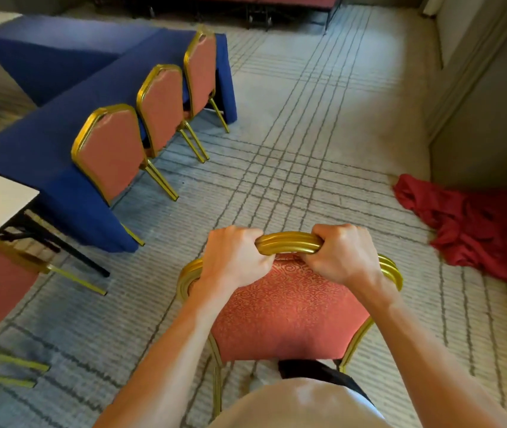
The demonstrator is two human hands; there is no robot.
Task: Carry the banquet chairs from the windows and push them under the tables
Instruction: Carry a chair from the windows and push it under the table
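Both hands, left hand [236,257] and right hand [340,254], grip chair [289,307] top rail.

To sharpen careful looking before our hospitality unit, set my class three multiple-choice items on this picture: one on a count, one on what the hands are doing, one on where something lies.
1. How many chair backs stand along the blue tablecloth?
A. one
B. five
C. three

2. What are the left hand and right hand doing?
A. hanging open
B. both gripping the held chair's top rail
C. only one touches it

3. Where does the red cloth lie?
A. on the carpet, at the right
B. on the blue tablecloth
C. over the held chair

Key:
1 C: three red backs line that table's edge.
2 B: fingers of both hands curl round the gold rail.
3 A: it lies crumpled on the carpet.
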